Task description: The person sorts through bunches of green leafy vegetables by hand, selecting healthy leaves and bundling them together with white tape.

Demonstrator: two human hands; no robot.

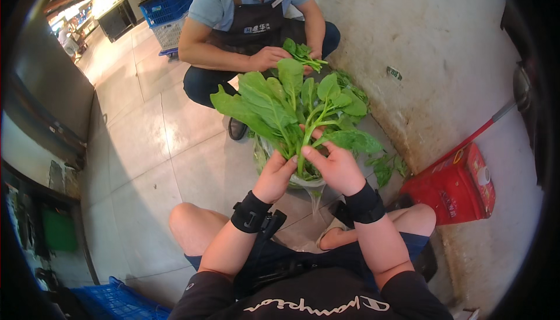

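In the middle of the head view, my left hand (pixel 277 175) is closed around the lower stems of a bunch of leafy green vegetables (pixel 267 106). Beside it, my right hand (pixel 336 162) pinches the thick stem of a leafy green stalk (pixel 311 131) between thumb and fingers. Both hands are over a clear plastic bag (pixel 310 183) that holds more greens; the leaves hide part of it. Opposite me, a crouching co-worker (pixel 258 22) in a dark apron holds a smaller bunch of greens (pixel 302 53) in both hands.
Loose leaves (pixel 383 171) lie on the tiled floor right of the bag. A red container (pixel 455 184) with a red handle stands by the stained wall (pixel 420 57). Stacked crates (pixel 168 14) are at the upper left, and a blue crate (pixel 118 300) is at lower left.
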